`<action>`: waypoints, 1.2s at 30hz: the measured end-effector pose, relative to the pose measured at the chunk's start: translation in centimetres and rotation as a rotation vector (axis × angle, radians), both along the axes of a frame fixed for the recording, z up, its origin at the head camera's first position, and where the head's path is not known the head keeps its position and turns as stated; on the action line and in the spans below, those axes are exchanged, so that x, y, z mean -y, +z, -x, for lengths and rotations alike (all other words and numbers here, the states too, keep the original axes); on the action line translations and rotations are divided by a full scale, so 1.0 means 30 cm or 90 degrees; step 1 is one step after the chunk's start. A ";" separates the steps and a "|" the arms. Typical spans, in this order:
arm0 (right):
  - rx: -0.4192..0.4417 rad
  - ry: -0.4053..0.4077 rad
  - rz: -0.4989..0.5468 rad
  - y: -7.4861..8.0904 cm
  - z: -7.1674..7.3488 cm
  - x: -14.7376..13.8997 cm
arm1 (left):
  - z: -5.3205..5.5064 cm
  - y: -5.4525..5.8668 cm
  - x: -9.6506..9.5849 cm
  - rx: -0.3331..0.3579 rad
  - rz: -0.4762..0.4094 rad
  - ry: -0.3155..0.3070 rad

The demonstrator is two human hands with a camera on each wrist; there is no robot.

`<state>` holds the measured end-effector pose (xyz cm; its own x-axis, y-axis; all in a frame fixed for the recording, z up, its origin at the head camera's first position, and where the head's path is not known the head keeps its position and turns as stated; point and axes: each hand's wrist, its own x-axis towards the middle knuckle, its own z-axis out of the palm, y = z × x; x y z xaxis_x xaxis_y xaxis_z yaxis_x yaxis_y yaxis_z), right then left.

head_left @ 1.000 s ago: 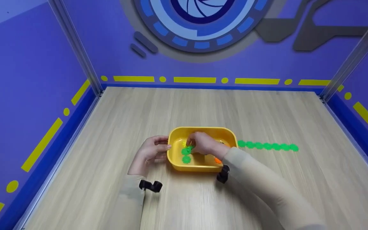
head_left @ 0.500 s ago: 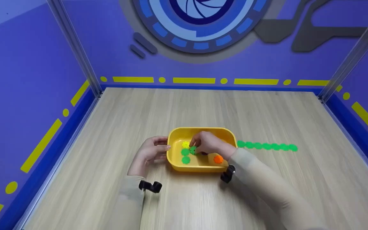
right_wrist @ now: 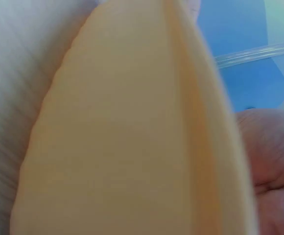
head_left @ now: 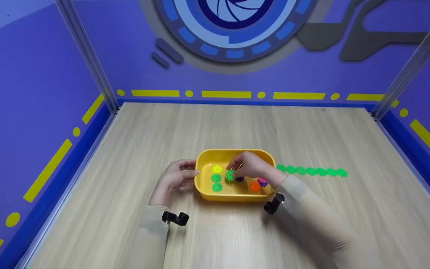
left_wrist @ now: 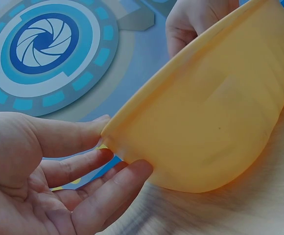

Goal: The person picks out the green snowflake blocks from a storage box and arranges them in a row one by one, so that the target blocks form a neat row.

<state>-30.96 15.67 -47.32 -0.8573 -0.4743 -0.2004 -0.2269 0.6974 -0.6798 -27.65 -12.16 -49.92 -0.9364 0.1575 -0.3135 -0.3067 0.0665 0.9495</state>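
My right hand (head_left: 252, 164) is inside a yellow plastic basin (head_left: 233, 198), pinching a green notched snowflake disc (head_left: 230, 175) between thumb and fingers above the floor. On the left, my left hand (head_left: 174, 175) holds the basin's end, thumb at the rim and fingertips against the outer wall, as the left wrist view shows. Two more green discs (head_left: 216, 187) lie in the basin beside a yellow disc (head_left: 217, 169). An orange disc (head_left: 255, 186) and a pink and purple piece (head_left: 262, 182) lie at its right end. The basin wall hides the pinched disc in the right wrist view.
A straight row of several green discs (head_left: 312, 171) lies on the wooden table right of the basin, its near end right at the basin's edge. Blue-purple panels (head_left: 237, 82) enclose the table at the back and sides. Each wrist carries a black camera mount (head_left: 175, 218).
My right hand has drawn back rightward and up with the green disc, away from the other green ones. More pieces at the basin's right end now show. My left hand stays put.
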 end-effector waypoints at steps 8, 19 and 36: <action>0.036 -0.035 0.060 0.028 -0.018 -0.059 | 0.002 -0.007 0.000 0.001 0.001 0.001; 0.089 -0.083 0.126 0.056 -0.039 -0.180 | -0.007 0.006 -0.003 0.015 0.004 0.017; 0.073 -0.159 0.169 0.068 -0.087 -0.369 | -0.006 0.001 -0.004 0.009 0.006 0.017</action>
<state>-28.36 26.74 -45.27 -0.9322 -0.3018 -0.2001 0.0161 0.5174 -0.8556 -27.46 -12.05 -49.90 -0.9356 0.1292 -0.3286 -0.3225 0.0664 0.9442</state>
